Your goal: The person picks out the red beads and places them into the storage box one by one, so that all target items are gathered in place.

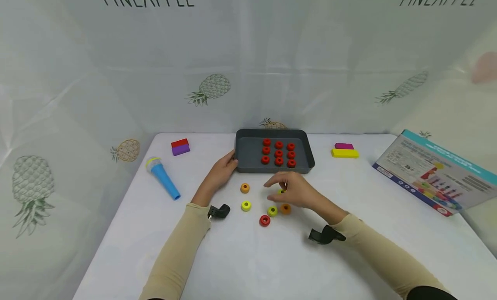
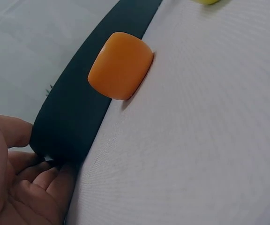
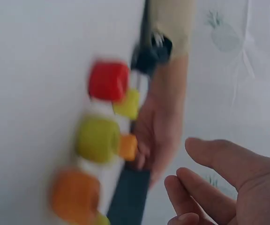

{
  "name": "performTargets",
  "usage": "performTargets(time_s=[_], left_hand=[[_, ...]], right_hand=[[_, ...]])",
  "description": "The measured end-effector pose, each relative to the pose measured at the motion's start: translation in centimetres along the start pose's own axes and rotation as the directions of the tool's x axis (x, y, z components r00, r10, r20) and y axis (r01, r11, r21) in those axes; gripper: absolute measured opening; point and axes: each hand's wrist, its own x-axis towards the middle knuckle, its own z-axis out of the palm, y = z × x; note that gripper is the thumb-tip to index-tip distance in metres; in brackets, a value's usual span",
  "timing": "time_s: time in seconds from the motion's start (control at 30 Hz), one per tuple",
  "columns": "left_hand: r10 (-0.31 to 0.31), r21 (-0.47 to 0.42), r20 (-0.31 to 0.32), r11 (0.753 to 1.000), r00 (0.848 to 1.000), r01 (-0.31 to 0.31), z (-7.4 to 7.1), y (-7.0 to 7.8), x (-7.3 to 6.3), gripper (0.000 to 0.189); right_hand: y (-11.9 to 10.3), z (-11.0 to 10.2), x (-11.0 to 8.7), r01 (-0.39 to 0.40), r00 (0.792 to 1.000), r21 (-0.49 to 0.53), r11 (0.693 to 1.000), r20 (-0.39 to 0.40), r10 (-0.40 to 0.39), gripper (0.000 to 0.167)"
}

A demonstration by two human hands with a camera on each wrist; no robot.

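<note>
A dark grey tray [image 1: 248,167] stands at the back of the table with several red beads [image 1: 278,153] in rows on its right half. My left hand [image 1: 220,175] grips the tray's left edge; in the left wrist view thumb and fingers are on either side of its wall. My right hand [image 1: 292,190] hovers above the loose beads, thumb and fingers parted, holding nothing. A yellow bead [image 1: 281,191] is partly hidden behind it. Close by lie another yellow bead [image 1: 272,211], an orange bead [image 1: 285,209] and a red bead [image 1: 265,221].
Further left lie an orange bead [image 1: 245,188] and a yellow bead [image 1: 246,206]. A blue toy microphone [image 1: 165,179] and red and purple blocks [image 1: 180,147] are on the left. Yellow and magenta blocks [image 1: 344,153] and a large box [image 1: 438,175] occupy the right.
</note>
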Motion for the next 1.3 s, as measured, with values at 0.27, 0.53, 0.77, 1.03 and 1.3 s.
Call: performTargets(time_s=[0.27, 0.53, 0.77, 1.03, 1.3], left_hand=[[0.004, 0.012, -0.01, 1.0, 1.0, -0.004, -0.5, -0.3, 0.1, 0.058], [0.02, 0.003, 0.004, 1.0, 1.0, -0.02, -0.3, -0.5, 0.0, 0.058], [0.026, 0.014, 0.015, 1.0, 1.0, -0.026, -0.1, -0.3, 0.2, 0.058], [0.038, 0.002, 0.01, 0.999, 0.999, -0.038, -0.4, -0.3, 0.3, 0.058], [0.028, -0.008, 0.022, 1.0, 0.999, -0.028, -0.2, -0.3, 0.3, 0.059]], right_hand=[[-0.7, 3.1, -2.6, 0.065, 0.994, 0.003, 0.998, 0.085, -0.065, 0.03], [-0.6, 4.7, -3.6, 0.078, 0.992, -0.022, 0.997, 0.105, -0.075, 0.028], [-0.3, 5.0, -3.9, 0.045, 0.991, -0.019, 0.999, 0.123, -0.043, 0.022], [-0.5, 5.0, -3.8, 0.034, 0.991, -0.019, 0.999, 0.129, -0.031, 0.02], [-0.5, 4.8, -3.6, 0.023, 0.992, -0.012, 1.0, 0.126, -0.021, 0.022]])
